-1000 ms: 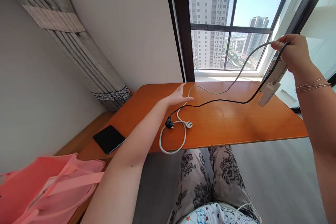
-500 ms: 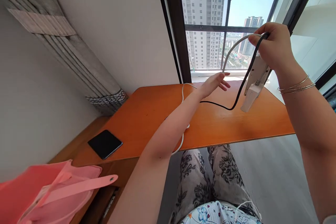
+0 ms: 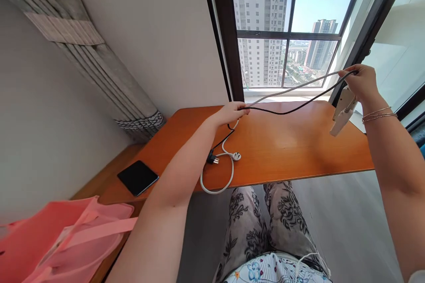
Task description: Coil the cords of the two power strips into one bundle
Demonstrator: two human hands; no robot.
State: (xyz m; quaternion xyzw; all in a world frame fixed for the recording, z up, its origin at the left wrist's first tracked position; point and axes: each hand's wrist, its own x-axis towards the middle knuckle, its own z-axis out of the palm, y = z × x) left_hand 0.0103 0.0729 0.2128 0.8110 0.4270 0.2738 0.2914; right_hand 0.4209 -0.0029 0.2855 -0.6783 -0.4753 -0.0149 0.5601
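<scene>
A white cable (image 3: 296,89) and a black cable (image 3: 288,112) stretch side by side above the desk between my hands. My left hand (image 3: 231,112) is closed around both near the desk's left middle. At the right, raised by the window, my right hand (image 3: 361,80) pinches their other stretch. Below it hangs a white power strip (image 3: 343,102) with a white plug or adapter (image 3: 341,122) at its lower end, partly hidden by the hand. Past my left hand, a black plug (image 3: 212,158) and a white plug (image 3: 236,156) lie on the desk amid loose cable.
The orange-brown wooden desk (image 3: 285,154) stands against the window (image 3: 288,31). A black tablet or phone (image 3: 137,177) lies at its left. A pink bag (image 3: 73,234) sits at the lower left. A loop of white cable (image 3: 215,192) hangs over the desk's front edge.
My left hand has moved left and closed on the cables. My right hand has moved right and down, with the power strip below it. The cables are now stretched out; both plugs show.
</scene>
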